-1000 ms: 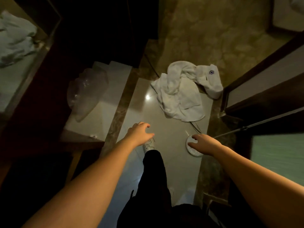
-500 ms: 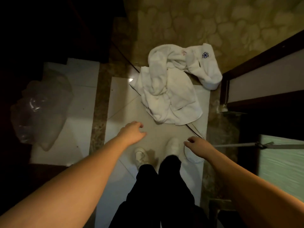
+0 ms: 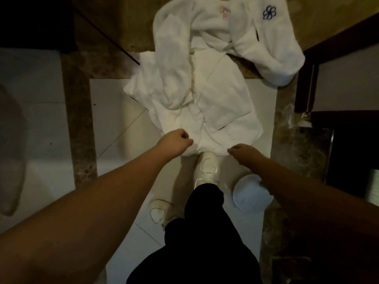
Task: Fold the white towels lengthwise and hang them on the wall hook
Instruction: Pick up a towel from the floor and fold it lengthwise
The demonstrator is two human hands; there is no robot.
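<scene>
Dim, warm light is being cast over pale glossy floor tiles (image 3: 114, 128), which are being bordered by brown marble strips (image 3: 79, 111). A mottled tan floor (image 3: 123, 23) is being seen beyond; dark wooden framing (image 3: 336, 39) is being shown at right.

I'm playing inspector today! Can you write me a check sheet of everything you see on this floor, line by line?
Surface: pale tiled floor with brown marble borders.
Job's things: white towels heaped crumpled on the floor, unfolded; one piece bears a blue flower logo. No wall hook in view.
Clutter: round white ribbed disc on the floor; clear plastic bag at the left edge.
Hands: left hand and right hand, fingers curled, at the heap's near edge; grip unclear.
Cables: nothing seen.
Surroundings: dark wooden frame on the right; person's white shoes.
</scene>
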